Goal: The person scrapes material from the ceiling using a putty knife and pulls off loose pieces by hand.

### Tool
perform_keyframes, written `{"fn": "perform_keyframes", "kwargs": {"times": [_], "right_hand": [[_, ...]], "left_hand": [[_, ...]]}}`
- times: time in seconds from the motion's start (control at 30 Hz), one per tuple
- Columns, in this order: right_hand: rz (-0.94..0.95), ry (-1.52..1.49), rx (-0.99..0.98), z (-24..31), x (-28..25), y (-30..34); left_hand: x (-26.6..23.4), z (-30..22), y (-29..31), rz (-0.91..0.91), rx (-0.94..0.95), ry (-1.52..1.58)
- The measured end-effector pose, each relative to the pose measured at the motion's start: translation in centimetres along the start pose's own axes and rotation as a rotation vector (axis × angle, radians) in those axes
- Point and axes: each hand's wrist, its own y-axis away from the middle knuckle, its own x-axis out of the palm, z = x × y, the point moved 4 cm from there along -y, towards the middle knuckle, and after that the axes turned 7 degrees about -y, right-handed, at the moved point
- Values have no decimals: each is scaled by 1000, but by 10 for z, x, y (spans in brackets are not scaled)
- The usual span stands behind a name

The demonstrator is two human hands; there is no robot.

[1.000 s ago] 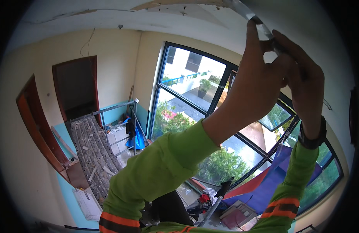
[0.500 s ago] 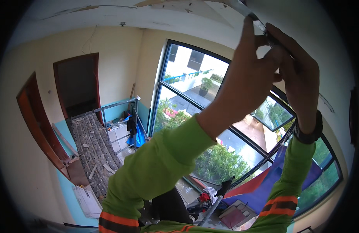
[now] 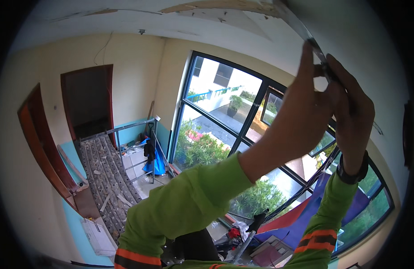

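Observation:
Both my hands are raised to the ceiling at the upper right, closed round one tool. It looks like a metal scraper, with a long, shiny blade slanting up and left. Its tip meets the ceiling at the end of a torn brown strip. My left hand grips from the left, fingers bent up along the tool. My right hand, with a dark watch on the wrist, wraps the dark handle end from the right. The fingers hide most of the handle.
A perforated metal scaffold platform strewn with debris lies at lower left, with a metal rail beyond. Large framed windows fill the middle. Below are a metal pole, a dark red case and blue-and-red sheeting.
Both hands and the scraper have shifted right and down in the picture, and more of the blade and the torn ceiling strip shows. The grip stays the same.

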Motion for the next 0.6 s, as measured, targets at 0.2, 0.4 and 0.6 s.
{"fn": "perform_keyframes", "kwargs": {"times": [0.2, 0.4, 0.6], "right_hand": [[3, -109, 53, -13, -15, 2], [-2, -152, 80, -12, -8, 1], [-24, -114, 70, -17, -6, 4]], "left_hand": [[-18, 8, 3, -58, 24, -300], [-101, -21, -59, -688, 502, -848], [-98, -37, -62, -549, 492, -1172]]}}
